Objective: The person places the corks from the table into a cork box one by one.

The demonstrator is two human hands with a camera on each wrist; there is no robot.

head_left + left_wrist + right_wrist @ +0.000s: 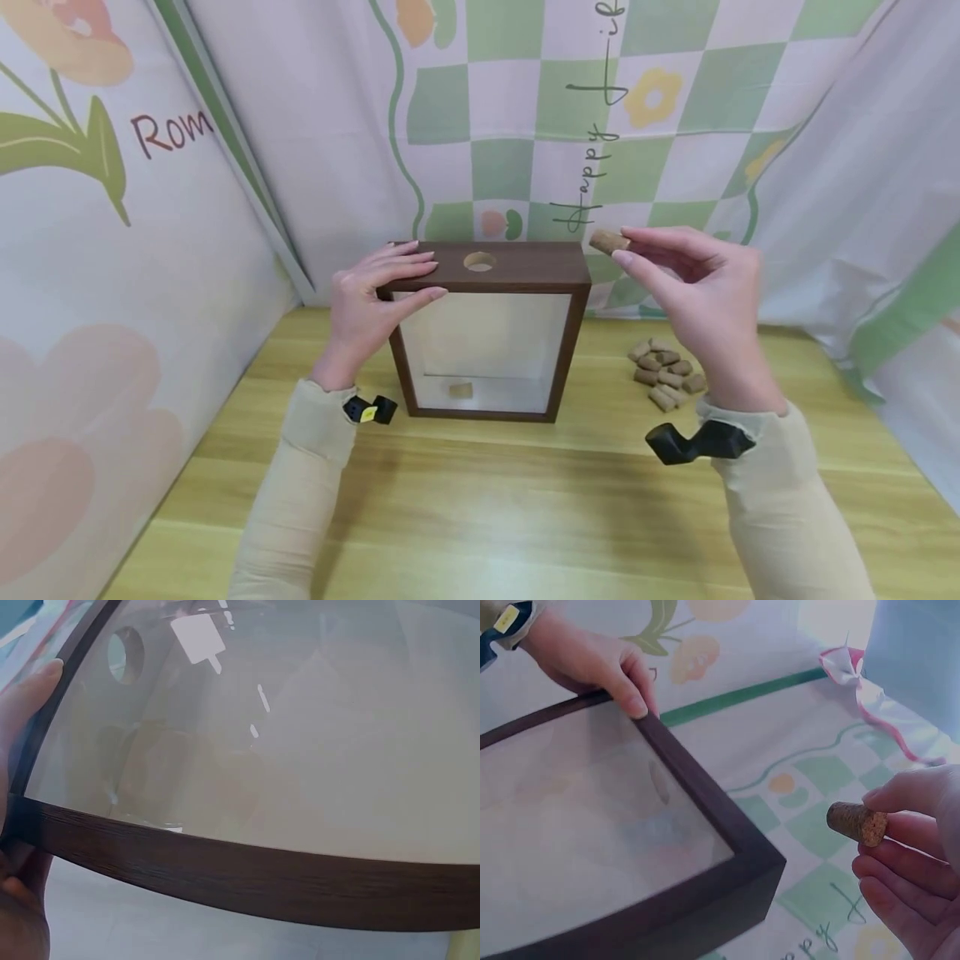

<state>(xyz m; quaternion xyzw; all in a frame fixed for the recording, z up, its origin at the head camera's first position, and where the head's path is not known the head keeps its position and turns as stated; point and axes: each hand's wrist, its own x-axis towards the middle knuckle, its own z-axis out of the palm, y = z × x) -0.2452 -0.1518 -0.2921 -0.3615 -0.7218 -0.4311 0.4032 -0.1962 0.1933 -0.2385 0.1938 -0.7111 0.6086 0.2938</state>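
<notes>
A dark brown wooden box frame (498, 265) with a clear front stands upright on the table. Its top has a round hole (480, 262), and one cork (461, 390) lies inside at the bottom. My left hand (382, 287) holds the top left corner, fingers across the top and thumb along the front edge. In the left wrist view the thumb (34, 690) touches the rim. My right hand (697, 287) pinches another cork (609, 242) between thumb and fingertips, beside the box's top right corner. The right wrist view shows this cork (857, 823) tapered and tilted, apart from the box.
Several loose corks (663, 375) lie in a pile on the wooden table (480, 508), right of the box. A patterned curtain (517, 108) hangs close behind the box, and another printed cloth (112, 333) borders the left side.
</notes>
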